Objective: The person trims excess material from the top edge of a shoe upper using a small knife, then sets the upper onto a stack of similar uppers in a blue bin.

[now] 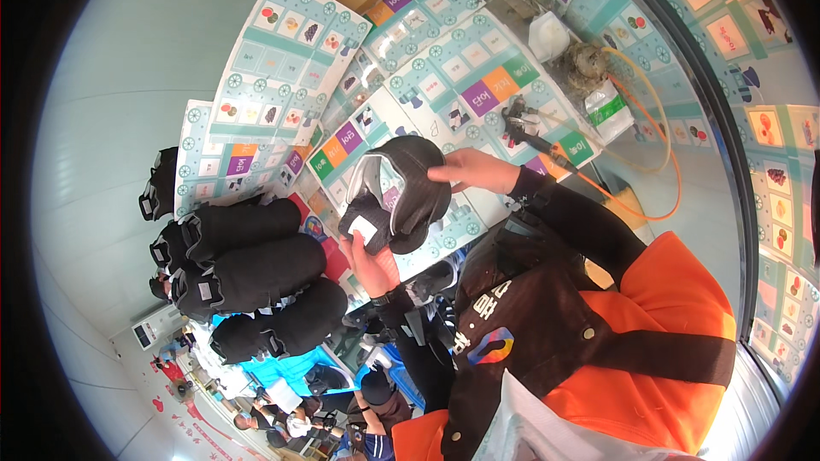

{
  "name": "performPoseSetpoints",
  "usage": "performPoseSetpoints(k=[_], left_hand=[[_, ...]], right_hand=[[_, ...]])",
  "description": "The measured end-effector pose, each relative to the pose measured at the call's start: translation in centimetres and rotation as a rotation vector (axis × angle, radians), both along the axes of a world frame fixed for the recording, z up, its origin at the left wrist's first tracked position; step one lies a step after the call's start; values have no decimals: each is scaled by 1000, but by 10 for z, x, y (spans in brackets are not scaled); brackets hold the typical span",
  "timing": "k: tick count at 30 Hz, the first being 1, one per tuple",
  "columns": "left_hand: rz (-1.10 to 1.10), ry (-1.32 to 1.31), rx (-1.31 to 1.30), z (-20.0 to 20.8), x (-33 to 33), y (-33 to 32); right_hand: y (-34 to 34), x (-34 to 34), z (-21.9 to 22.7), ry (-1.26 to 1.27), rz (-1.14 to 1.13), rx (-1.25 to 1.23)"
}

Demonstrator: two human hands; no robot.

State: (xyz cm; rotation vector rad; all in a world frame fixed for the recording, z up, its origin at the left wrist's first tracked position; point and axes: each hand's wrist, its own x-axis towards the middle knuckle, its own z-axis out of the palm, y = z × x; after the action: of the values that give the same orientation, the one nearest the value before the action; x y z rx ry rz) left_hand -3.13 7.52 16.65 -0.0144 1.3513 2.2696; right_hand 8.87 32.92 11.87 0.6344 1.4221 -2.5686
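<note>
The right hand (478, 172) pinches the right edge of a black cap-like fabric piece (420, 196), thumb side toward the camera and other fingers partly out of sight behind it. The left hand (371, 266) grips the lower left edge, thumb by a white label (364, 229), the rest of its grip partly covered. The piece is held up in front of the table (504, 183), its grey-lined opening turned to the left; gripping opposite sides likely steadies the soft form and keeps the hollow spread. The right forearm reaches in nearly level from the right, elbow out, while the left one rises from below, wrist bent toward the piece. Just beyond the right hand a black handheld tool (523, 126) lies on the patterned sheet, an orange hose (676, 172) looping away. At left, similar black pieces lie nested in long stacks (265, 273), probably to save room and stay within reach. Farther off, at lower left, co-workers (295, 423) sit.
</note>
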Motion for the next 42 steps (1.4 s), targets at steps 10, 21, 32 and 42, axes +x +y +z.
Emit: performPoseSetpoints(k=[10,21,32,42], left_hand=[[31,-16,-93,-8,-9,10],[-51,-70,-224,-41,-60,26],[-125,-69,-392,-76,-102,57],[-151,-66,-434,-90,-109,61]], right_hand=[[-2,32,-148,-84,-57,1006],[75,101,-222,-442,-124,1713],[56,64,-24,42,-375,175],[57,75,0,260,-30,739]])
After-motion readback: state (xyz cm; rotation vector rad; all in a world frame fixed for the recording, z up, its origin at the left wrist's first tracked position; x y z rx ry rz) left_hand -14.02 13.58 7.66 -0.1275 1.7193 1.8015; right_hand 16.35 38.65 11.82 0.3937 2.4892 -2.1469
